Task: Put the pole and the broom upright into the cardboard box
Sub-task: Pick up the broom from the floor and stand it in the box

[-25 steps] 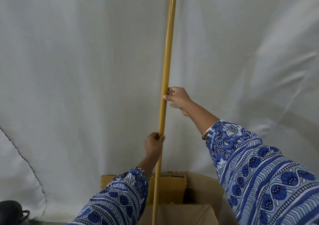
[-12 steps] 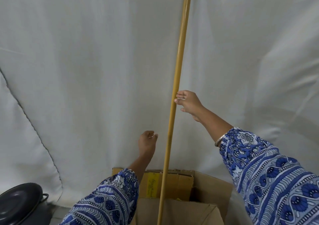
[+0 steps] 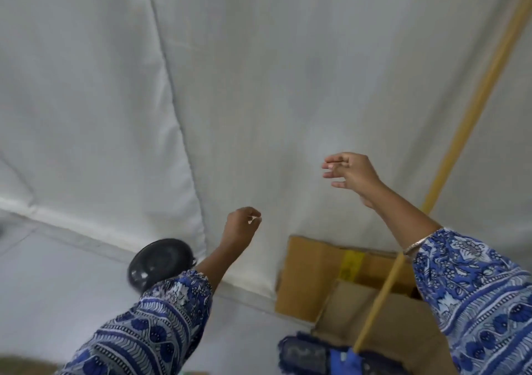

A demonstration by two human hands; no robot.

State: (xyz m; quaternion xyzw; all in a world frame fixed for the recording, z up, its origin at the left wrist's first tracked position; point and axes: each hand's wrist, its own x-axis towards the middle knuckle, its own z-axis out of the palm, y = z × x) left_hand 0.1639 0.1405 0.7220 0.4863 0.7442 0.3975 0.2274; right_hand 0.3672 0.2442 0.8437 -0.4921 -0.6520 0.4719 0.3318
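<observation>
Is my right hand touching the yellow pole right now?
Apart. The head view shows white cloth between the right hand and the pole.

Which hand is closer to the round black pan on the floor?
The left hand. It hangs empty just up and right of the round black pan. The right hand is farther right and higher, near the long yellow pole.

- The cardboard box [image 3: 309, 282] stands on the floor [image 3: 57, 302] against the cloth backdrop [image 3: 259, 87].
- The pole [image 3: 466, 133] leans over the box's right side.
- The pan [image 3: 159, 262] lies left of the box.
</observation>
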